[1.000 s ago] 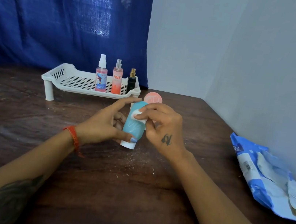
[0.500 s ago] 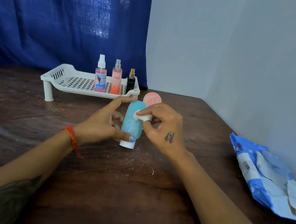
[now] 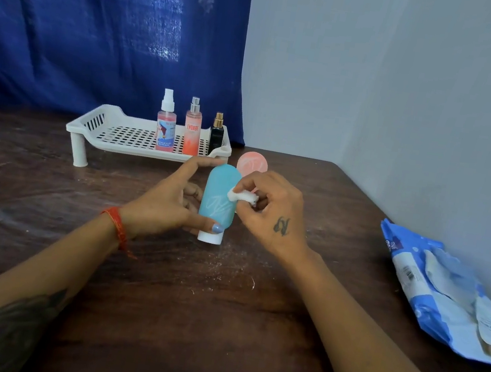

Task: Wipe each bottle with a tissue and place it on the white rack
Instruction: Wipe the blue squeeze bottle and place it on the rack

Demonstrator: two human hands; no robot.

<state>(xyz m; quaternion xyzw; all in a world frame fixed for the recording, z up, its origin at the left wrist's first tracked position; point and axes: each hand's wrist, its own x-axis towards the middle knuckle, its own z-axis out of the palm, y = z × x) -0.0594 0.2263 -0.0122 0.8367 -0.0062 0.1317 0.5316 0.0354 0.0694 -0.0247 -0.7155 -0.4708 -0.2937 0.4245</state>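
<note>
My left hand (image 3: 168,203) holds a teal squeeze bottle (image 3: 218,199) upright on its white cap, thumb across the lower front and index finger stretched over the top. My right hand (image 3: 269,211) pinches a small wad of white tissue (image 3: 241,196) against the bottle's right side. A pink squeeze bottle (image 3: 252,163) stands on the table behind them, mostly hidden. The white rack (image 3: 111,134) stands at the back and carries three bottles at its right end: a pink spray bottle (image 3: 166,124), an orange mist bottle (image 3: 192,130) and a small black perfume bottle (image 3: 216,132).
A blue and white tissue pack (image 3: 447,298) lies at the right by the grey wall. A blue curtain (image 3: 101,30) hangs behind the rack. The dark wooden table (image 3: 188,304) runs to its front edge near my right sleeve.
My right hand has slid the tissue down the bottle's right side from near the top. My left hand and the bottle have barely moved.
</note>
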